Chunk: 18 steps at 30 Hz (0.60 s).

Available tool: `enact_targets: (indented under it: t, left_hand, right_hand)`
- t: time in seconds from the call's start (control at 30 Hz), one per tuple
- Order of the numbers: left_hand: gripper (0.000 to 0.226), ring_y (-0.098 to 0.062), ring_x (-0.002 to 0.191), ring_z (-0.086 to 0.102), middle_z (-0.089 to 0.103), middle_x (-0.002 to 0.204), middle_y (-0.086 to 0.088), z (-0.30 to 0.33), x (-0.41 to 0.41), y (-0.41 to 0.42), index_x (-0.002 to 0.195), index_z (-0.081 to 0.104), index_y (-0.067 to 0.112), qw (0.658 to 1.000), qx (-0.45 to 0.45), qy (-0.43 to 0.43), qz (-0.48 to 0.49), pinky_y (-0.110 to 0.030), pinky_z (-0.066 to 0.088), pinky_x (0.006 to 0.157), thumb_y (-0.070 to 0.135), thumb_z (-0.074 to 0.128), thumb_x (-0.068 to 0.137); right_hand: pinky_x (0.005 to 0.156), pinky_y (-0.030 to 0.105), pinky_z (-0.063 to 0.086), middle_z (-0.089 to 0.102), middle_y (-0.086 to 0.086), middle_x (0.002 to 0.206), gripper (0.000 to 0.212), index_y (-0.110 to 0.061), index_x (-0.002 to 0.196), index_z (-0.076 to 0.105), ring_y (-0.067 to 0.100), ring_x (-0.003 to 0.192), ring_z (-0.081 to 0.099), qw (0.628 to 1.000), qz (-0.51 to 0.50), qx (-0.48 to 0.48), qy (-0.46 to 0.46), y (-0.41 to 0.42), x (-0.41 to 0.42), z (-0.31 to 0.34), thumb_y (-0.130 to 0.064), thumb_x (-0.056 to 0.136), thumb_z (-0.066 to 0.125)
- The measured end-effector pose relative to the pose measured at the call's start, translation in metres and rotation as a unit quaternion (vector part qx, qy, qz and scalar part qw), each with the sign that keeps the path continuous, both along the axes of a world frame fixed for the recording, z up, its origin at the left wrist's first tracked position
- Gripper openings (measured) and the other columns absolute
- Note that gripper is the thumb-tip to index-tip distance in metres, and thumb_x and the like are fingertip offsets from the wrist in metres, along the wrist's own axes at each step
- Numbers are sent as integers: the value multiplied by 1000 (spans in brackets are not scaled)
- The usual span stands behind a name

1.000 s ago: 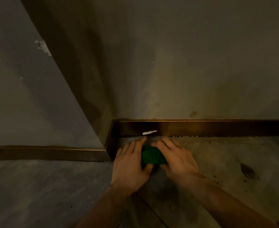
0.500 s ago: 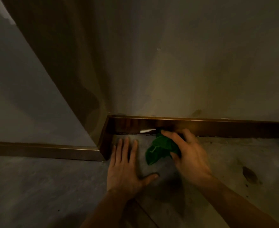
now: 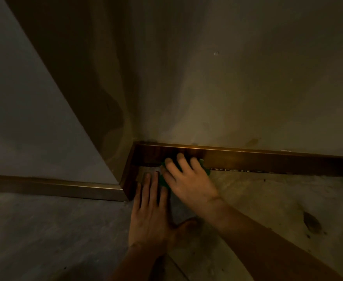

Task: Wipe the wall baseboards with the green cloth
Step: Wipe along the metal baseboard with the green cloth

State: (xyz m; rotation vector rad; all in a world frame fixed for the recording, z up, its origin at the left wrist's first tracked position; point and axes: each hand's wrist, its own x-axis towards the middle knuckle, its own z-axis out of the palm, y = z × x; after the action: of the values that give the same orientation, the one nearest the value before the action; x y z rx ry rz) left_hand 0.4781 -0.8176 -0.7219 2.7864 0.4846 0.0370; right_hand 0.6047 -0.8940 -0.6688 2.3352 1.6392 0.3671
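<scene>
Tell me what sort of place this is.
Probably a dim indoor room or corridor at a jutting wall corner. A plain painted wall meets a bare, stained floor, and a dark wood baseboard wraps the corner. No furniture shows, so the kind of room stays unclear.

Right hand (image 3: 189,177) presses green cloth (image 3: 206,171) against baseboard (image 3: 267,161); left hand (image 3: 152,211) flat on floor (image 3: 267,199).

Very dim, warm yellowish light w/ a soft glint on the glossy brown wooden baseboard (image 3: 247,159). Dark shadow runs diagonally across the plain grey wall (image 3: 227,78) at left. Edges bend, wide-angle; fingers slightly motion-blurred, whole pic grainy.
</scene>
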Motion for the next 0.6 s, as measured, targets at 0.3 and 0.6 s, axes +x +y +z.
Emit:
enact_targets:
  t: [0.3, 0.6]
  left_hand:
    - [124, -27, 155, -8, -2, 169, -12, 1, -1, 1, 155, 29, 11, 1000, -10, 16, 3, -53, 7, 123, 102, 29, 70]
    - [124, -26, 154, -13, -5, 169, -11, 3, -1, 2, 159, 21, 16, 1000, -20, 11, 0, -49, -5, 123, 102, 26, 69]
  right_hand:
    - [94, 52, 39, 35, 18, 139, 68, -1, 149, 30, 41, 126, 33, 996, 47, -79, 19, -6, 12, 13, -36, 92, 44]
    - [84, 56, 45, 35, 20, 133, 44, 0, 136, 50, 45, 118, 37, 990, 30, -113, -72, -7, 10, 5, -10, 94, 41]
